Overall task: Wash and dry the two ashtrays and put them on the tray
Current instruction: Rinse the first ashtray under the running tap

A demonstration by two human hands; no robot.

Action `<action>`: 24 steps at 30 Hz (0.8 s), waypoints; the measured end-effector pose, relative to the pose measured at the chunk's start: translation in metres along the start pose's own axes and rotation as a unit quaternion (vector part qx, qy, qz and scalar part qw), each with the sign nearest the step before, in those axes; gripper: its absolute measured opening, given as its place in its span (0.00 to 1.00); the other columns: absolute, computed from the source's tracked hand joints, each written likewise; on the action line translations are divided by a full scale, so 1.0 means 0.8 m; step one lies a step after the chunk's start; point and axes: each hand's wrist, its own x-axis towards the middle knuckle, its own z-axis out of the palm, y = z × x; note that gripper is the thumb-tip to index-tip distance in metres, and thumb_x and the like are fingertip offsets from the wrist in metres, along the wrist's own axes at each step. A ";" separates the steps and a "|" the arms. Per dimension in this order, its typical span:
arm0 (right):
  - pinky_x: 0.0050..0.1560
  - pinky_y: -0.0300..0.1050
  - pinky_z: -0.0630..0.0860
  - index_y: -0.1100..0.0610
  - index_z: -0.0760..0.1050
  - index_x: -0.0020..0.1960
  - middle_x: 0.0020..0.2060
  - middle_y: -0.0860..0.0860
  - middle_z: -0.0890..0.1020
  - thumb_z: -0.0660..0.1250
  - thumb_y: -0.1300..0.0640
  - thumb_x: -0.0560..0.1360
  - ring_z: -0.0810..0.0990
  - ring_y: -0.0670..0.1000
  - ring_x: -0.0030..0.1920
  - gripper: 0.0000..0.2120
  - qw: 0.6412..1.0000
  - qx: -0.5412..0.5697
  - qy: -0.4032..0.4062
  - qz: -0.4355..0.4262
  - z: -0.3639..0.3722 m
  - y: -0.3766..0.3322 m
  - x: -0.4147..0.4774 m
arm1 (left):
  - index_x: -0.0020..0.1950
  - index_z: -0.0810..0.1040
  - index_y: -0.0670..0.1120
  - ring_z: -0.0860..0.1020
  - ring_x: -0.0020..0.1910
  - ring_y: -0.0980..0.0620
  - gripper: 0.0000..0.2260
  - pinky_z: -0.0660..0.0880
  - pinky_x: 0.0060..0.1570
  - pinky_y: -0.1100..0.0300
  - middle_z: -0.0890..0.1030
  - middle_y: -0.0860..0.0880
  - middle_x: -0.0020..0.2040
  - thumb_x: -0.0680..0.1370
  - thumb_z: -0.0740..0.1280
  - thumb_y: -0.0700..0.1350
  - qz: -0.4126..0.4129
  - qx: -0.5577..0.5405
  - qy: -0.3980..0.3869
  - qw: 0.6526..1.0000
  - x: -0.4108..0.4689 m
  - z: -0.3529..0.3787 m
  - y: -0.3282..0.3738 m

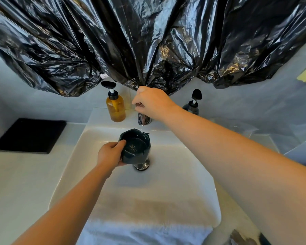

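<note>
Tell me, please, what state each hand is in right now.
Left hand: grips the ashtray.
Right hand: grips the top of the faucet.

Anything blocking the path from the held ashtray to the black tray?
Nothing visible. The left hand grips the ashtray over the sink; only the sink rim and counter lie between it and the tray at left.

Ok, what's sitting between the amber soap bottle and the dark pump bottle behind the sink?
The chrome faucet, with the right hand gripping its top, as the head view shows.
</note>
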 end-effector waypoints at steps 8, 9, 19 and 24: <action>0.33 0.45 0.59 0.56 0.61 0.32 0.28 0.54 0.63 0.59 0.64 0.72 0.60 0.51 0.31 0.13 0.993 0.080 0.085 0.007 -0.018 0.019 0.016 | 0.50 0.79 0.45 0.83 0.42 0.45 0.08 0.81 0.32 0.56 0.83 0.45 0.45 0.79 0.65 0.49 -0.022 -0.016 0.000 1.000 0.006 0.002 -0.002; 0.33 0.45 0.60 0.56 0.62 0.31 0.28 0.55 0.64 0.60 0.64 0.73 0.60 0.52 0.31 0.13 0.992 0.089 0.083 0.016 -0.018 0.019 0.017 | 0.50 0.79 0.45 0.83 0.42 0.45 0.08 0.82 0.33 0.55 0.83 0.44 0.46 0.79 0.65 0.49 -0.024 -0.018 0.001 1.000 0.006 0.003 -0.002; 0.49 0.62 0.76 0.67 0.79 0.50 0.48 0.65 0.81 0.61 0.63 0.74 0.79 0.63 0.51 0.11 0.986 0.117 0.101 0.061 0.002 0.020 0.015 | 0.51 0.79 0.45 0.83 0.44 0.43 0.08 0.83 0.38 0.51 0.81 0.45 0.47 0.79 0.65 0.48 -0.008 -0.012 -0.020 1.000 0.004 0.014 -0.006; 0.52 0.62 0.76 0.68 0.79 0.54 0.50 0.66 0.81 0.61 0.61 0.78 0.79 0.64 0.52 0.12 0.979 0.161 0.105 0.071 0.004 0.021 0.009 | 0.49 0.79 0.47 0.82 0.46 0.42 0.06 0.83 0.37 0.52 0.81 0.44 0.48 0.80 0.64 0.48 -0.009 -0.026 -0.045 0.999 0.001 0.023 -0.009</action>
